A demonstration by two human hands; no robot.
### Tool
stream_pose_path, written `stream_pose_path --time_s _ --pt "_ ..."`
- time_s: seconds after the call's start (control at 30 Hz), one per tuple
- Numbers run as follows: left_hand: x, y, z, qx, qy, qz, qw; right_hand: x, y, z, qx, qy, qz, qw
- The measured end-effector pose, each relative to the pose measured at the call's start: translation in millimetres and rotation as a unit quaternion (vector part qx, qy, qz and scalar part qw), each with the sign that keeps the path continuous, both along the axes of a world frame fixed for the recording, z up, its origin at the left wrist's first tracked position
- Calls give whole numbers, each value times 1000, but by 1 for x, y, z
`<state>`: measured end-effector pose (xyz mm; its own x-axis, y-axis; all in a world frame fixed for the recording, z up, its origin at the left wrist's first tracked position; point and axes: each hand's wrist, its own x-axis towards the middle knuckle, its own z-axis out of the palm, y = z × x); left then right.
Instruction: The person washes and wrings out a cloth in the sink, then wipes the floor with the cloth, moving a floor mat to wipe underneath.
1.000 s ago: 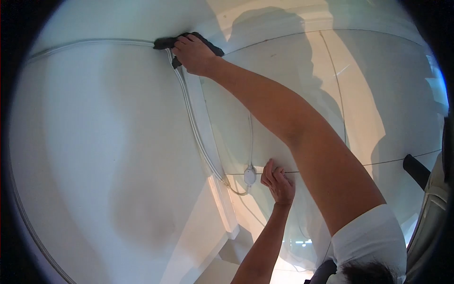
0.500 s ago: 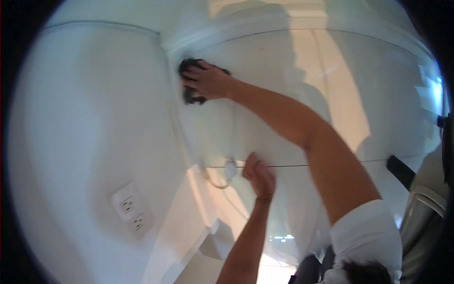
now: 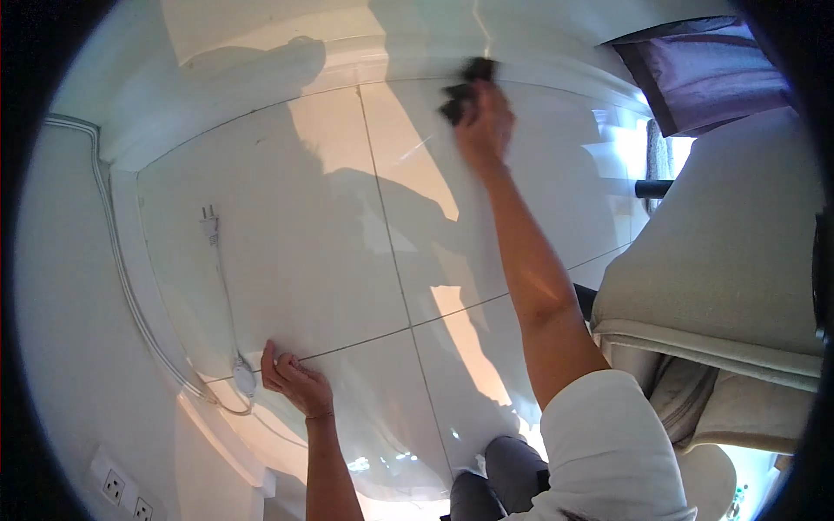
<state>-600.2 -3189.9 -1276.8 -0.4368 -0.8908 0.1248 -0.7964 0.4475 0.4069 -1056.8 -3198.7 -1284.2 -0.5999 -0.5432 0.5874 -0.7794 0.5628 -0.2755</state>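
Note:
My right hand (image 3: pixel 488 126) is pressed to the white tiled floor near the far skirting, holding a bunched black cloth (image 3: pixel 469 85). Both are smeared by motion, and part of the cloth is hidden behind the fingers. Farther left and closer to me, my left hand (image 3: pixel 297 382) rests on the floor with its fingers folded in and nothing seen in it. Just left of that hand lies a white inline cord switch (image 3: pixel 244 377), apart from it. Its cord runs up to a loose two-pin plug (image 3: pixel 210 224) on the tiles.
A white cable (image 3: pixel 126 273) follows the skirting on the left. Wall outlets (image 3: pixel 127 495) are at lower left. On the right stands a beige sofa (image 3: pixel 712 252) with dark legs, beside a purple fabric (image 3: pixel 708 74). My knees (image 3: pixel 499 478) are at the bottom.
My right hand has swept the cloth from the left corner rightwards along the far skirting. The view has shifted right, bringing the plug and more of the sofa into sight. My left hand stays near the cord switch.

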Motion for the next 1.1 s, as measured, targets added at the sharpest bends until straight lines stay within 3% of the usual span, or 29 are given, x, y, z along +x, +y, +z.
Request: stream_pose_path --time_s 0.07,0.1,0.13,0.2,0.27,0.33,0.5,0.67,0.73,0.8,0.83,0.87,0.9,0.93,0.97,1.0,1.03,1.1 --pt "1 0 0 -5 -14 -10 1000 -39 23 -7 79 -98 -199 972" --pt "0 0 -1 0 -6 -7 1000 -54 27 1 58 -163 -260 950" --pt "-1 1 0 3 1 -3 1000 -68 28 2 60 -162 -262 950" --pt "-2 2 2 9 -5 -11 1000 -95 32 -1 16 -164 -399 902" --pt "2 1 -2 15 -1 7 1000 -115 35 -5 33 -189 -402 895" --pt "0 1 2 9 -11 -4 1000 -165 44 -28 61 -118 -500 856" --pt "-2 0 3 3 -7 -3 1000 -216 80 -19 96 -177 -504 840" --pt "0 1 -1 -3 -12 -7 1000 -205 93 0 81 -261 -339 900" --pt "-1 -1 1 -12 -14 -11 1000 -183 59 -12 97 -218 -422 874" --pt "-2 -2 3 -15 -15 -15 1000 -133 15 -18 92 -160 -424 887" --pt "-1 -2 3 -15 -14 -22 1000 -90 -5 -5 115 -194 -378 898" --pt "-1 -1 3 -16 -13 -28 999 -55 -21 -34 97 -76 -340 932" --pt "-2 0 0 -19 -12 -26 999 -6 -39 -25 53 -47 -192 979" --pt "-1 0 -3 -11 -1 -15 1000 42 -65 -22 -9 -42 -122 992" --pt "1 2 -3 -1 8 -6 1000 86 -79 0 27 -232 8 972" --pt "1 1 -3 0 5 -8 1000 119 -106 -21 -23 -118 48 992" --pt "0 0 -1 -15 -7 -18 1000 148 -128 -14 44 -262 101 959" --pt "1 -3 -1 -34 -18 -28 999 194 -146 2 -16 -149 232 961"
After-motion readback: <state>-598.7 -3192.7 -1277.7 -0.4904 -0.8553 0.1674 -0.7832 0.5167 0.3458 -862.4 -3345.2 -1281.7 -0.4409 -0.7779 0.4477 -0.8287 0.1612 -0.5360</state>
